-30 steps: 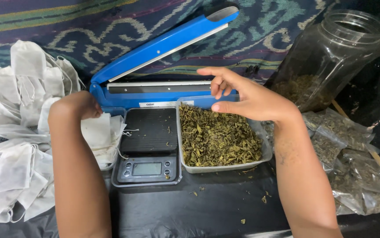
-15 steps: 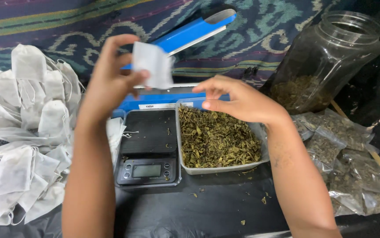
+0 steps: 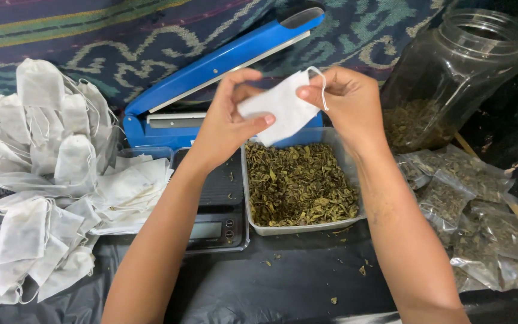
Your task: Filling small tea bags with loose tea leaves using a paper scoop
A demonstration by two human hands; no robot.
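holding a small white filter bag (image 3: pixel 280 111) between both hands, we keep it in the air just above the far edge of the clear tray of dried green leaves (image 3: pixel 298 186). our left hand (image 3: pixel 226 123) pinches the bag's lower left part between thumb and fingers, the other fingers curled in; our right hand (image 3: pixel 346 99) pinches the upper right corner, where a thin white drawstring (image 3: pixel 322 90) loops over a finger. neither hand holds anything else.

the bag looks empty, flat and slightly creased, a pale square of thin, papery mesh. we judge it very light, limp and easy to tear, so the top hem near the string seems the sound place to grip, with gentle fingertips rather than a full fist.

a black pocket scale (image 3: pixel 214 201) sits beside the tray on the dark surface (image 3: pixel 283 288), partly under our left forearm. behind it stands a blue heat sealer (image 3: pixel 217 66) with its arm raised. heaps of matching white bags (image 3: pixel 43 180) crowd the left edge; a clear jar (image 3: pixel 451 78) and filled plastic pouches (image 3: pixel 475 222) lie toward the right edge.
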